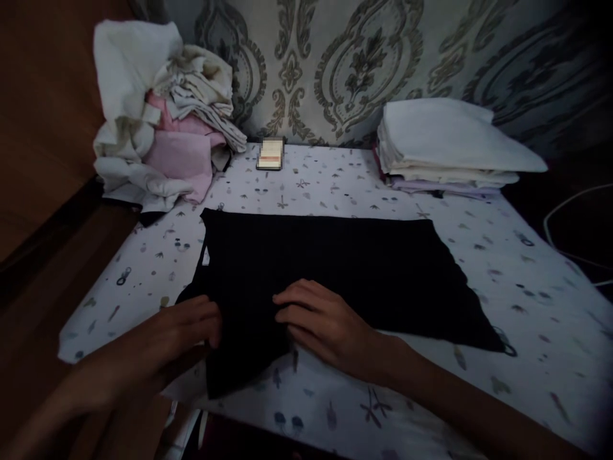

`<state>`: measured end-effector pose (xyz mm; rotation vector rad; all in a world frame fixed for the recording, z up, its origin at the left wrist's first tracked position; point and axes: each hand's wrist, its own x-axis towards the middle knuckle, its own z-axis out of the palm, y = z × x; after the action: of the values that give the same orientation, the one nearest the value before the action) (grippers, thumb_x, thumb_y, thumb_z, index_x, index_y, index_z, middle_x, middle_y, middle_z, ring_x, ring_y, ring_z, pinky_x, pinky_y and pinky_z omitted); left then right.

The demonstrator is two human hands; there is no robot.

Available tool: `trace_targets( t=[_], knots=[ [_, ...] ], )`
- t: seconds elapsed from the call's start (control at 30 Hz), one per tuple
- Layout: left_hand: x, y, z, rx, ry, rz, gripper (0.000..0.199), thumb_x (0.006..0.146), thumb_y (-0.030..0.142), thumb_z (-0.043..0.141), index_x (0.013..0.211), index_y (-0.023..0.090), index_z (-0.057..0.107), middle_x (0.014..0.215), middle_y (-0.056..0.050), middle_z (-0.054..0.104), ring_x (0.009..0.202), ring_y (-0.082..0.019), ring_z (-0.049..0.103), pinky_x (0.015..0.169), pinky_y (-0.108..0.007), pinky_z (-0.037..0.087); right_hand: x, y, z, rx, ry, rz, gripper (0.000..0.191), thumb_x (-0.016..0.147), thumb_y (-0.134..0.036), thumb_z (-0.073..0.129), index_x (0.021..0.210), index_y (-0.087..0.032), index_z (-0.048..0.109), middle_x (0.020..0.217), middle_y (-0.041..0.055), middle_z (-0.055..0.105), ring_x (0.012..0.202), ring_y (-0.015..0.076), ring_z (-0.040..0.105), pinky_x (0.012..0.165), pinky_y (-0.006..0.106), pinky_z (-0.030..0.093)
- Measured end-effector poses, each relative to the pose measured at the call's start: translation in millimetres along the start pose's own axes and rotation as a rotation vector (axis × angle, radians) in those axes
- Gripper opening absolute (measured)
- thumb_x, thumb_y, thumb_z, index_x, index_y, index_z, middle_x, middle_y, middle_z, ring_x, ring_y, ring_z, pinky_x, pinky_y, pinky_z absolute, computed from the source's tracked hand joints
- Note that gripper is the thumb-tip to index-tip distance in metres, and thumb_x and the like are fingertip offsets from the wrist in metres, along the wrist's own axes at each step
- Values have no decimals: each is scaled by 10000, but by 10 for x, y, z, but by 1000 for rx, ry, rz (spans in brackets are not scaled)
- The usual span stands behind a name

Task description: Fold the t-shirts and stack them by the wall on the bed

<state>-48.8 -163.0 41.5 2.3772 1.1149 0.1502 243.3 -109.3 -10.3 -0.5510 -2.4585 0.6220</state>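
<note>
A black shirt [335,268] lies folded lengthwise across the patterned sheet, with a small white label showing at its left edge. One part, which looks like a sleeve, sticks out toward me at the front left. My left hand [184,329] is at the left edge of that part, its fingers curled down on the cloth and its thumb hidden. On the middle of the shirt's near side rests my right hand [330,326], palm down, with fingers stretched out over the fabric.
A loose heap of white and pink clothes [177,153] stands at the back left. A phone [271,153] lies near the wall. Folded clothes [440,140] are stacked at the back right. The printed sheet [306,185] covers the bed; a white cable [569,207] hangs at right.
</note>
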Motion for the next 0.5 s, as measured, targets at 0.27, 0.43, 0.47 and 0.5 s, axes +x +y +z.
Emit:
trace_targets(
  t=[0.27,0.43,0.47,0.5],
  knots=[
    [179,94,252,222,166,53,957,726,376,820,1514,211,302,1439,-198,503,1288,-349,518,987,-495,511,298,50,-34,449,104,450,143,870,-132,539,881,-201,664,796,2,684,726,137,633,662,242,481],
    [215,11,674,421,468,69,497,906,147,550,1390,144,441,1358,-230,573,1270,-341,534,992,-545,450,347,98,25,580,127,608,115,889,-226,533,835,-198,631,742,-2,638,678,134,585,612,243,452],
    [198,-11,684,425,483,64,422,915,83,495,1329,169,491,1320,-200,609,1245,-315,554,989,-521,447,351,112,31,580,126,614,114,892,-232,528,837,-199,623,755,3,640,692,138,589,620,248,454],
    [177,-36,663,406,487,60,377,918,44,454,1257,189,533,1274,-169,641,1209,-292,577,980,-499,447,355,126,33,571,130,603,109,892,-233,524,841,-201,615,789,13,650,722,145,598,634,254,457]
  ],
)
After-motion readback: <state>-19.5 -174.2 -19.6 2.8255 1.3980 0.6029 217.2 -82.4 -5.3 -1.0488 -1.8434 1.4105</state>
